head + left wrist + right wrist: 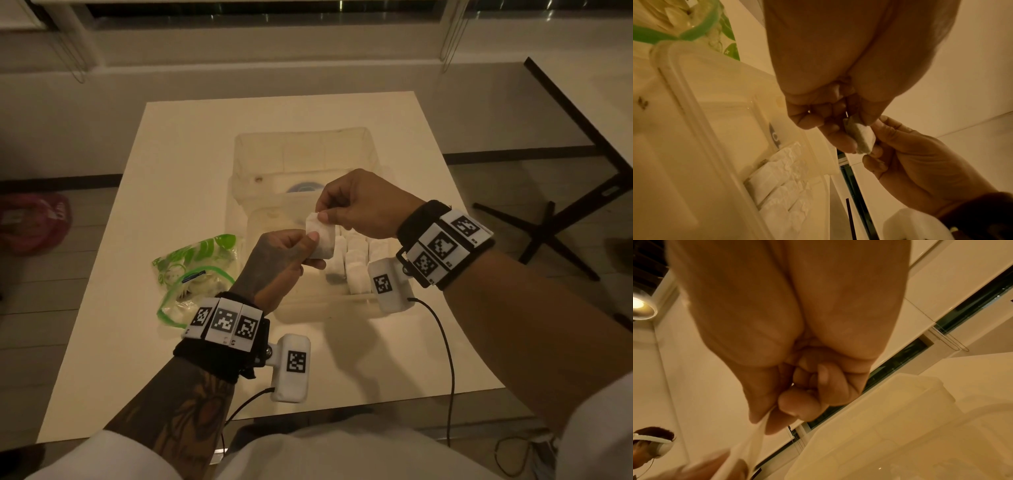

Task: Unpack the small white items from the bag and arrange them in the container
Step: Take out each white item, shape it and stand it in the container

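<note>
Both hands hold one small white sachet [320, 240] above the clear plastic container [260, 222]. My left hand [291, 255] pinches its lower edge with thumb and fingers. My right hand [356, 205] pinches its top corner. The left wrist view shows the sachet [861, 138] between both hands. In the right wrist view it is a blurred white sheet [748, 451] under my thumb. Several white sachets [356, 257] stand in rows in the container's near right part, also visible as sachets [781, 181]. The green-rimmed zip bag [191, 274] lies open to the left.
The container's open lid [301, 150] stands up behind it on the white table [394, 359]. Cables [445, 342] trail from the wrist cameras toward me. A dark table leg [548, 226] stands on the floor at right; a red bag [30, 222] lies at left.
</note>
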Demonstrator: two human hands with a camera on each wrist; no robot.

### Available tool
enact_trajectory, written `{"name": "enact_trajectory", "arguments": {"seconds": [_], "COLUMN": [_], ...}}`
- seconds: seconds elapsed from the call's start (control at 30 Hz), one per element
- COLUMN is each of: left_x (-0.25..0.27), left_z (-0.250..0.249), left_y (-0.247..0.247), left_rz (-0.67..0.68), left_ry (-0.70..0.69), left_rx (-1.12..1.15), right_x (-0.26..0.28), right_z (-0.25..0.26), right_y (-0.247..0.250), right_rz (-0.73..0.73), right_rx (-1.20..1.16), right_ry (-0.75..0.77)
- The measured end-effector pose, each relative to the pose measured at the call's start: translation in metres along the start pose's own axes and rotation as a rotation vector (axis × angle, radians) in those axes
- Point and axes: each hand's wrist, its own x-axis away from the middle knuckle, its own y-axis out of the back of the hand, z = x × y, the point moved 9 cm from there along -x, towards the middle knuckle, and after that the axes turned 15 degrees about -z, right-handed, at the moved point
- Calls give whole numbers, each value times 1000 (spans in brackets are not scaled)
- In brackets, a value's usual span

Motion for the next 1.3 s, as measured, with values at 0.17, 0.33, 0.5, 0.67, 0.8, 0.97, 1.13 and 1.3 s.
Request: {"name": "enact_trajectory", "arguments": {"seconds": [0.17, 0.33, 0.5, 0.67, 0.8, 0.97, 1.13, 1.3], "left_x": [0, -2, -1, 2, 5, 8, 10, 9], "left_z": [9, 19, 31, 46, 56, 60, 66, 73], "left_y": [6, 27, 56, 81, 98, 109, 113, 113], "left_rz": [-33, -147, -264, -320, -369, -403, -411, -358], "left_ry": [51, 95, 132, 157, 179, 187, 176, 117], "left_rx": [-29, -43, -65, -138, -174, -218, -307, -529], "right_x": [0, 0, 4, 6, -1, -8, -15, -21], "right_z": [-8, -24, -51, -76, -87, -91, -87, -92], "right_y": [-6, -14, -45, -68, -74, -77, -82, -79], "right_rz": [23, 59, 169, 277, 295, 297, 326, 285], "right_rx": [21, 87, 203, 315, 487, 584, 737, 784], "right_ry": [-23, -57, -108, -179, -161, -152, -100, -138]}}
